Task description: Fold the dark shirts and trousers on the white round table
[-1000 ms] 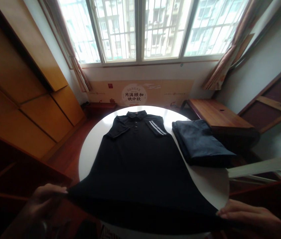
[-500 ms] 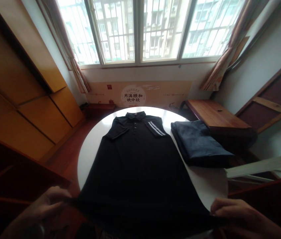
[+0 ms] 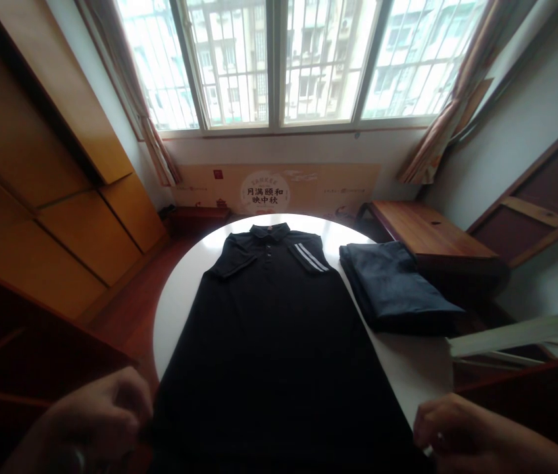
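A black polo shirt [image 3: 279, 329] lies front side up on a round white table [image 3: 173, 316], its collar at the far end and both sleeves folded inward. Two white stripes mark the sleeve on the right. At the lower left, my left hand [image 3: 106, 411] is closed on the shirt's near left corner. My right hand [image 3: 456, 431] pinches the near right corner, fingers curled. The shirt's hem is dark and runs out of view at the bottom.
Folded dark blue clothing [image 3: 397, 283] sits on the table's right side. Behind it stands a wooden desk [image 3: 431, 227]. Yellow-brown cabinets [image 3: 81, 224] line the left, a barred window [image 3: 274, 66] the far wall. A pale bar [image 3: 520, 332] juts in at the right.
The near edge of the shirt, stretched between my hands, has come down lower. My left hand has turned and shifted slightly right. The folded clothing has stayed put.
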`<state>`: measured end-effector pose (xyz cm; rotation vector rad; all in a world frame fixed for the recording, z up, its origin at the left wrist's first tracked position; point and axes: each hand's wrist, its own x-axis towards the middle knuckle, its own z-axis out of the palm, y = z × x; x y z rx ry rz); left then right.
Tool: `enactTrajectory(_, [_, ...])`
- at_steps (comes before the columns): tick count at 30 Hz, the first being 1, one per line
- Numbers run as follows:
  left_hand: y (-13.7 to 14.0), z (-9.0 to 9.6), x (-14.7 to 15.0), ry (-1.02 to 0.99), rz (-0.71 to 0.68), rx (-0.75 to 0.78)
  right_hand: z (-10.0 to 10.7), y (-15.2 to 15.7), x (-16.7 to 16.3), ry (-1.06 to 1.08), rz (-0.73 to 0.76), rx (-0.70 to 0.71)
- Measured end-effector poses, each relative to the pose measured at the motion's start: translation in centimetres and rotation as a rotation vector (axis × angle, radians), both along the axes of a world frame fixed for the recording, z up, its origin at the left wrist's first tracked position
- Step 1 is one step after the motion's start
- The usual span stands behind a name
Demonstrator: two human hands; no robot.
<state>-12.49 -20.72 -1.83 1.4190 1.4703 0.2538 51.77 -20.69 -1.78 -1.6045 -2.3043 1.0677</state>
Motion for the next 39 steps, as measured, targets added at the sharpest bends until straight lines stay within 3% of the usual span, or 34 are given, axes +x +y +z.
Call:
enactTrajectory(3, [4.6,0.6,0.8,-0.010,-0.059,0.071,2.6,2.9,-1.2,0.128,0.109,-0.034])
enactTrajectory(5, [10.1,1.2,2.0,0.015,-0.036,0.269,4.9,7.3,-3.2,0.169,0.120,0.091])
enactTrajectory(7, [16.5,1.5,3.7,0.080,0.077,0.509,7.2,13.2,-5.9,0.165,0.186,0.072])
enactTrajectory(10, [25.9,1.4,6.2,0.217,0.357,0.649,9.6,22.8,-10.0,0.069,-0.045,0.108])
enactTrajectory(12, [30.8,0.8,7.6,0.247,0.422,0.646,10.0,28.3,-12.2,-0.015,-0.338,0.027])
enactTrajectory(15, [35.8,-0.6,9.1,0.243,0.448,0.592,8.7,34.0,-13.9,-0.100,-0.510,-0.037])
enactTrajectory(19, [39.2,-2.5,9.9,0.218,0.479,0.486,5.2,38.2,-14.5,-0.159,-0.622,-0.145])
enactTrajectory(23, [40.7,-3.6,9.9,0.171,0.514,0.434,2.5,40.4,-14.4,-0.136,-0.655,-0.177])
enactTrajectory(30, [41.6,-4.1,10.2,0.123,0.577,0.434,0.2,42.6,-13.9,-0.054,-0.678,0.007])
enactTrajectory(39, [44.0,-4.8,9.8,0.211,0.666,0.581,-1.8,44.6,-12.6,-0.063,-0.689,0.203])
